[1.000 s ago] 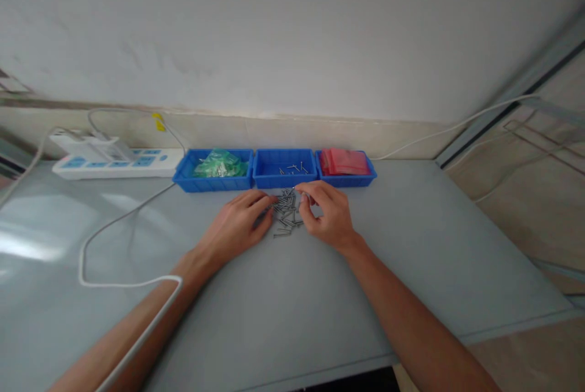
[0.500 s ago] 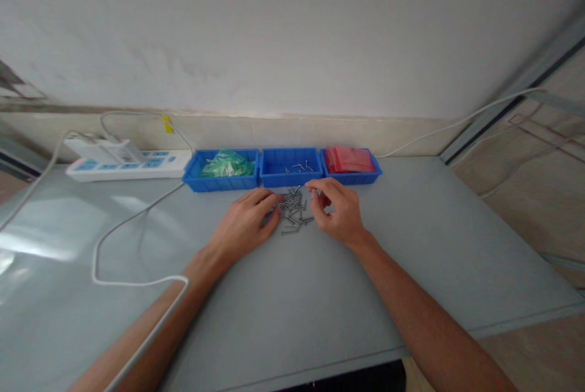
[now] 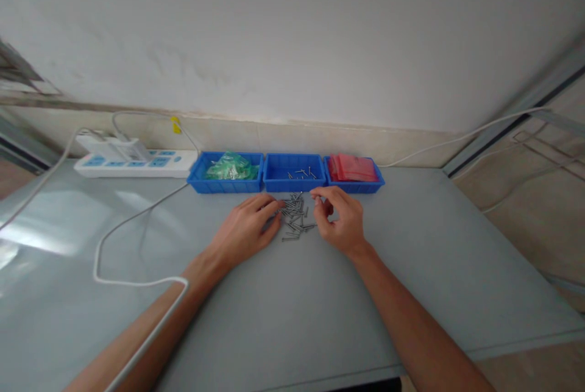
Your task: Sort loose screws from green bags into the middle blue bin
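Note:
A small heap of grey screws (image 3: 295, 216) lies on the grey table (image 3: 292, 313), between my two hands. My left hand (image 3: 249, 228) rests flat on the table, fingers stretched out, its fingertips touching the left side of the heap. To the right of the heap, my right hand (image 3: 340, 219) has thumb and forefinger pinched together on something too small to name. Just behind the heap stands the middle blue bin (image 3: 295, 182) with a few loose screws in it.
A left blue bin (image 3: 225, 183) holds green bags and a right blue bin (image 3: 355, 185) holds red bags. A white power strip (image 3: 132, 163) lies at the back left. Its white cable (image 3: 137, 282) loops across the table and over my left forearm. The wall stands close behind.
My right hand has drawn slightly right, off the heap, with thumb and forefinger pinched. The left hand stays put. The view has shifted a little.

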Available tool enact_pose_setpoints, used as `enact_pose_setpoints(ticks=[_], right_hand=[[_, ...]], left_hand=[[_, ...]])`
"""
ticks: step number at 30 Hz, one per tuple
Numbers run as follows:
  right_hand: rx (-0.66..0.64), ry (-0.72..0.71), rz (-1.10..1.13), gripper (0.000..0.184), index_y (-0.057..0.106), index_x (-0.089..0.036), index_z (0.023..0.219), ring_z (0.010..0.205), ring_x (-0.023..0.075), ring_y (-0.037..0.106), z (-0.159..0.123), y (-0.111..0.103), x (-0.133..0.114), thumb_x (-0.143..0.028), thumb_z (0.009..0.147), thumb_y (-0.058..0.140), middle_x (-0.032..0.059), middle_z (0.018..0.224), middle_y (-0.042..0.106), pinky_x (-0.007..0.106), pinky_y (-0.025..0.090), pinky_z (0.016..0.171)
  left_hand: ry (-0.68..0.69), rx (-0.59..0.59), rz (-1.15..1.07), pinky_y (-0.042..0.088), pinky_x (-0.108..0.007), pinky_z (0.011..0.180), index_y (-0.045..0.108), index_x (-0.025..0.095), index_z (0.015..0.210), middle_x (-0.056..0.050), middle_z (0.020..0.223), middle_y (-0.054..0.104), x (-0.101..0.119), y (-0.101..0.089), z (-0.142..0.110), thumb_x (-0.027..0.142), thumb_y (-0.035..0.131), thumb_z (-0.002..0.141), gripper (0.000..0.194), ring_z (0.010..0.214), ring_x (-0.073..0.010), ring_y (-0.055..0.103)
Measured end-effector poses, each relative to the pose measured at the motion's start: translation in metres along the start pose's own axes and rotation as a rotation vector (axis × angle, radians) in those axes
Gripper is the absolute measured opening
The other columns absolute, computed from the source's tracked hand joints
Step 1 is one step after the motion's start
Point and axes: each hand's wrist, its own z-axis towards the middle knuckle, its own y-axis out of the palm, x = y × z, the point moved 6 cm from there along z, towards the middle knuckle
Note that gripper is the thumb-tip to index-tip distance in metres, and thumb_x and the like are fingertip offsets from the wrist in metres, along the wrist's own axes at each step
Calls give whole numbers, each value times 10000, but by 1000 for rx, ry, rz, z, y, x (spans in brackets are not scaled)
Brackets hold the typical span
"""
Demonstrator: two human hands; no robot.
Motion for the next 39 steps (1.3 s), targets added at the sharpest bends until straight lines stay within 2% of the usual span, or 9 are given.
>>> enact_pose_setpoints(ticks=[6,9,12,15,17,20,23,29,39], right_hand=[[-48,-6,-26,202,699,-211,982,545,118,529,3,1,3,-139,907,525,28,815,704,273,466,617],[-148,-7,-64,190,704,-184,977,559,115,546,3,5,9,-142,914,530,31,829,710,267,465,622],[-298,14,-104,181,705,-172,1050,636,129,596,0,13,16,-201,907,598,50,926,726,277,496,695],[-419,52,-123,260,703,-173,1089,774,170,646,-3,21,24,-282,854,714,66,996,721,301,519,778],[-450,84,-109,263,712,-170,1060,797,180,651,-5,25,27,-258,815,751,61,957,713,299,525,772],[-434,142,-68,173,728,-172,974,686,146,624,-4,27,33,-140,805,709,27,821,689,268,518,693],[-410,197,-18,160,725,-176,897,618,124,607,-4,28,38,-73,793,661,6,750,681,249,513,648],[-324,274,62,189,725,-180,898,596,130,637,-6,29,45,-80,753,656,-3,712,694,258,549,643],[-279,353,209,262,721,-201,995,613,134,669,-8,34,52,-144,753,638,-3,748,720,255,593,635]], left_hand=[[13,22,2,559,-330,858,697,165,1123,-92,1030,705,1,-1,0,248,467,1005,272,912,-209,676],[45,9,16,563,-341,841,704,146,1094,-97,1005,703,2,-1,4,232,470,1002,265,893,-213,673],[94,-16,53,562,-359,832,709,136,1064,-107,998,702,4,3,10,219,474,998,257,896,-227,670],[120,-7,52,561,-370,832,709,134,1058,-113,998,703,6,7,15,219,484,999,247,903,-233,669],[129,18,38,561,-364,820,710,129,1044,-111,975,702,6,6,14,216,482,1002,248,878,-227,665],[103,58,20,559,-347,819,711,134,1046,-104,982,702,2,1,10,215,488,998,242,876,-217,663],[55,66,-8,558,-343,833,709,139,1073,-100,1011,699,-2,-3,5,211,503,987,235,904,-216,666],[55,61,-45,564,-342,816,709,137,1051,-92,970,700,4,1,4,195,495,980,233,868,-208,667],[72,55,-20,568,-345,817,711,131,1049,-95,961,700,6,3,4,200,494,985,237,859,-210,668]])
